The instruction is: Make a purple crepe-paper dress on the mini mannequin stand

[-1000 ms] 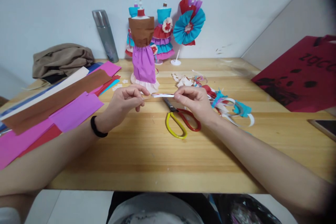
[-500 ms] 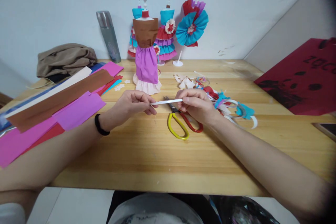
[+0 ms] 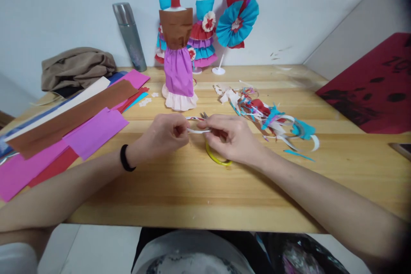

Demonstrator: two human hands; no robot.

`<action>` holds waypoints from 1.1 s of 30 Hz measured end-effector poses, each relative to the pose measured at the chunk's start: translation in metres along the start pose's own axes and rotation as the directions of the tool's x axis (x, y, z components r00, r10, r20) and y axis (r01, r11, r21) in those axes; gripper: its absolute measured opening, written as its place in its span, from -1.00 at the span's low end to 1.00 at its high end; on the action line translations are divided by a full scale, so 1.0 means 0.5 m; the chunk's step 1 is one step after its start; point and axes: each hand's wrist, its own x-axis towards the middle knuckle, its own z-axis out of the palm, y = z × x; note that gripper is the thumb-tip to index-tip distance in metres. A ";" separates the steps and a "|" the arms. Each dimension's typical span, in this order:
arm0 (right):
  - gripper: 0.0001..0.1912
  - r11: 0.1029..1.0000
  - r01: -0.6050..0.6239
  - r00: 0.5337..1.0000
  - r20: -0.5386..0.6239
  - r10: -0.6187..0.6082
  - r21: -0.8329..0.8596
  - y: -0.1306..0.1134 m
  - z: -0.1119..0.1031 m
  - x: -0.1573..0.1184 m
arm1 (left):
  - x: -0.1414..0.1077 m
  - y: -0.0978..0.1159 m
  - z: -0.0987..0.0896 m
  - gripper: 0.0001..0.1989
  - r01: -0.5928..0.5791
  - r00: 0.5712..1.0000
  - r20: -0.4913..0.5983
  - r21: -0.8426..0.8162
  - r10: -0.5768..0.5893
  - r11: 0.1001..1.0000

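Between my two hands a thin white strip (image 3: 198,131) is bent into a narrow loop, held above the table. My left hand (image 3: 168,132) is closed on its left end, and my right hand (image 3: 229,135) pinches the other end. Whether the strip is paper or tape I cannot tell. Under my right hand lie scissors with a yellow handle loop (image 3: 218,161); their blade tips show past the fingers and the rest is hidden. Just beyond my hands stands a small dress form (image 3: 178,68) in a brown top and a purple skirt with a pale pink ruffle.
Coloured paper sheets (image 3: 73,115) lie at the left, near a brown cloth (image 3: 78,67) and a leaning flask (image 3: 130,36). More dressed forms (image 3: 204,30) stand at the back. Paper scraps (image 3: 266,113) spread on the right, with a red bag (image 3: 372,90) beyond.
The strip, stretched straight before, is now bent into a loop. My hands have turned inward, and my right hand has shifted left and lower, covering more of the scissors. The view has tilted slightly.
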 end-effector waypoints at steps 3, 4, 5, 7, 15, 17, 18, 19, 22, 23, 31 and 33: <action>-0.82 0.996 -0.076 0.997 0.033 0.075 0.047 0.003 0.008 -0.001 | -0.005 0.003 0.004 -0.88 -0.040 0.999 -0.007 0.037 0.040 0.999; -0.84 0.992 -0.104 0.994 0.041 0.101 0.068 0.005 0.010 -0.001 | -0.006 0.004 0.005 -0.89 -0.047 0.999 -0.001 0.044 0.047 0.998; -0.84 0.987 -0.129 0.991 0.044 0.125 0.093 0.007 0.011 0.000 | -0.008 0.005 0.006 -0.89 -0.052 0.999 0.007 0.052 0.052 0.997; -0.84 0.975 -0.172 0.985 0.049 0.167 0.140 0.010 0.013 0.001 | -0.010 0.007 0.008 -0.88 -0.065 0.998 0.017 0.070 0.064 0.995; -0.87 0.968 -0.150 0.989 0.038 0.145 0.199 0.013 0.021 0.000 | -0.016 -0.001 0.028 -0.88 -0.057 0.998 -0.013 0.032 0.057 0.998; -0.85 0.967 -0.137 0.990 0.045 0.130 0.215 0.013 0.020 0.000 | -0.017 -0.002 0.031 -0.88 -0.031 0.999 -0.012 -0.001 0.031 1.000; -0.84 0.966 -0.137 0.991 0.043 0.130 0.221 0.013 0.019 0.000 | -0.018 -0.002 0.032 -0.88 -0.019 1.000 -0.010 -0.018 0.019 1.000; -0.83 0.964 -0.136 0.991 0.037 0.131 0.229 0.014 0.019 0.000 | -0.018 -0.001 0.032 -0.88 -0.008 1.000 -0.007 -0.034 0.008 0.999; -0.82 0.954 -0.153 0.988 0.031 0.151 0.259 0.015 0.016 -0.001 | -0.017 0.002 0.029 -0.89 0.026 1.000 0.005 -0.071 -0.026 0.997; -0.82 0.950 -0.163 0.987 0.042 0.158 0.268 0.015 0.016 -0.001 | -0.017 0.002 0.028 -0.89 0.037 0.999 0.011 -0.076 -0.036 0.996; -0.86 0.927 -0.211 0.977 0.089 0.192 0.311 0.016 0.019 0.000 | -0.017 -0.003 0.028 -0.88 -0.018 1.000 0.001 -0.015 0.018 1.000; -0.88 0.928 -0.216 0.976 0.098 0.195 0.305 0.016 0.020 -0.001 | -0.018 -0.002 0.028 -0.89 -0.054 0.998 -0.009 0.013 0.054 0.998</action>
